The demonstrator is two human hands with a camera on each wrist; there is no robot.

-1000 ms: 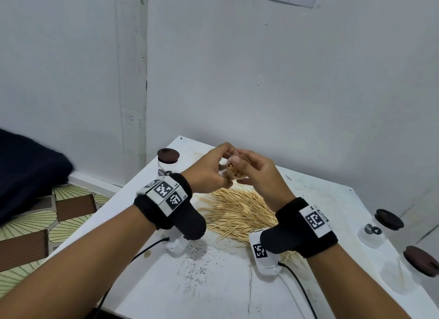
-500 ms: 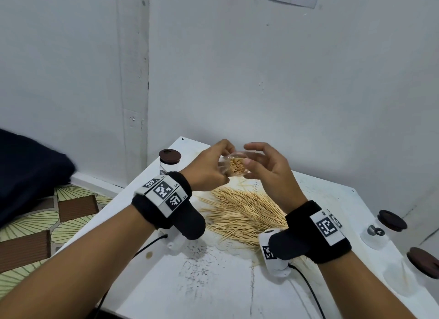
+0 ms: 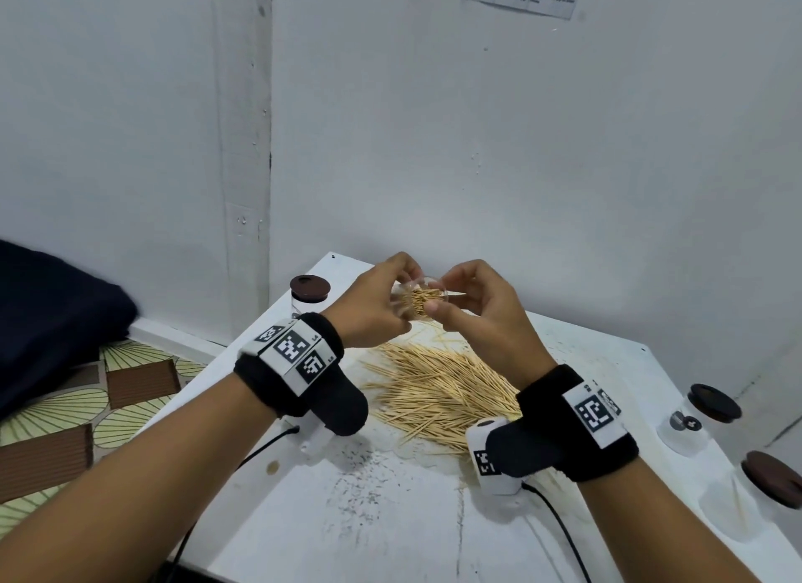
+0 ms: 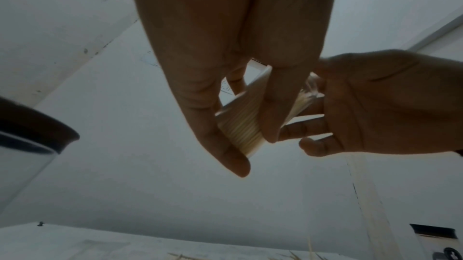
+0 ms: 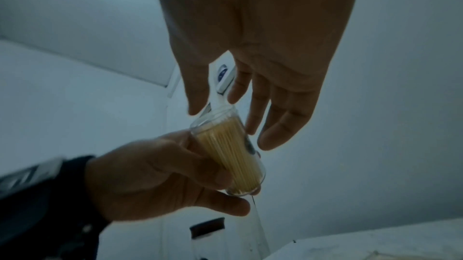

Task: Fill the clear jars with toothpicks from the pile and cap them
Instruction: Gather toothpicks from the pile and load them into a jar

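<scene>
Nearby — capped jars [image 3: 309, 294], toothpick pile [image 3: 438, 391]

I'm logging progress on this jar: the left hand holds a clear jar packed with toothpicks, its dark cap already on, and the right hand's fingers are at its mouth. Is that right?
Not quite: the clear jar has no cap on. The right wrist view shows its mouth open, toothpicks visible inside. The rest holds: the left hand grips it and the right hand has its fingers at the mouth.
</scene>
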